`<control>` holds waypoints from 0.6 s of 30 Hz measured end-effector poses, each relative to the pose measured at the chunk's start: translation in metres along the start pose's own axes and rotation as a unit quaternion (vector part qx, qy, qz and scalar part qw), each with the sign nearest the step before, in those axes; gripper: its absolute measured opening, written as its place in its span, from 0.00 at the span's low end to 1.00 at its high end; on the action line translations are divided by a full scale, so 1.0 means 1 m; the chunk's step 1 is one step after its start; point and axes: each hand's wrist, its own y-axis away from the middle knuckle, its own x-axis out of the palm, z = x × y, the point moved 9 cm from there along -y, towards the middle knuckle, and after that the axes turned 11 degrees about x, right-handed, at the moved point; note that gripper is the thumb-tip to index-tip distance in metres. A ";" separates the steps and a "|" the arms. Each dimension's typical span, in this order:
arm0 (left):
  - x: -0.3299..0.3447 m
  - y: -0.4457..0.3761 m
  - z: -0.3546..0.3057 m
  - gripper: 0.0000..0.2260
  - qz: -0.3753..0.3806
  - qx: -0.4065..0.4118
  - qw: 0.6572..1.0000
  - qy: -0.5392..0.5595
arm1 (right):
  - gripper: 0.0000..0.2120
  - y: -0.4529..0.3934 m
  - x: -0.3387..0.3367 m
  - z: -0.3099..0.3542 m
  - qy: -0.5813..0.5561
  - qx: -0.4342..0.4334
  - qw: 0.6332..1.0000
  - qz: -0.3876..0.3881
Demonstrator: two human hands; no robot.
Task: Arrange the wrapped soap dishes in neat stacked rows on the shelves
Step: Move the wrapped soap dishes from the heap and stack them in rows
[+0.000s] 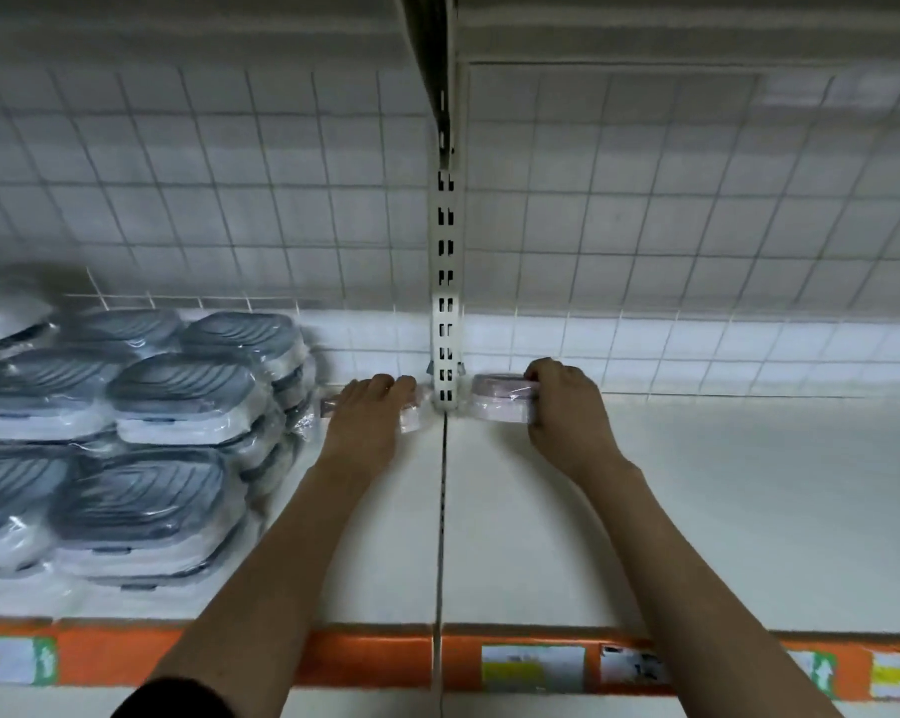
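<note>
Two bare arms reaching deep over a white shelf [696, 510], all the way to the back.

Left hand [370, 412] lying flat on a pink dish [409, 419] in clear wrap, fingers straight and side by side, pressing down on top. Dish mostly hidden under the hand; only a pink edge on the left and a wrapped corner on the right showing. Sitting at the back of the shelf, just left of the post [445, 303].

Right hand [562, 406] curled round a second pink dish [497, 404], fingers over its top and thumb down low by its side. Dish low at the back of the shelf, just right of the post, close to the grid wall [696, 225]. Cannot tell if touching the shelf or just above it.

Grey dishes [142, 448] stacked in rows on the left part of the shelf, each in shiny wrap, grey lids up and white bottoms below. Front stacks two high; back ones hard to count. Nearest stack close beside the left hand.

Orange strip [370, 660] along the front edge, with small blurry labels [533, 668] stuck on. Dark sleeve [178, 702] at the bottom, on the left arm.
</note>
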 end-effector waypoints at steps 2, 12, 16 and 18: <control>0.014 -0.003 0.003 0.30 0.018 0.017 0.999 0.022 | 0.21 -0.002 0.017 -0.002 0.029 -0.001 0.999 0.025; 0.051 0.006 0.015 0.22 0.036 0.002 0.991 0.130 | 0.19 0.008 0.055 -0.013 0.008 -0.014 0.993 0.113; 0.056 -0.002 0.023 0.17 0.040 0.015 0.990 0.133 | 0.20 -0.001 0.068 -0.012 0.002 -0.002 0.989 0.146; 0.058 -0.006 0.029 0.16 0.034 0.011 0.990 0.137 | 0.19 -0.003 0.073 -0.011 0.010 -0.001 0.987 0.158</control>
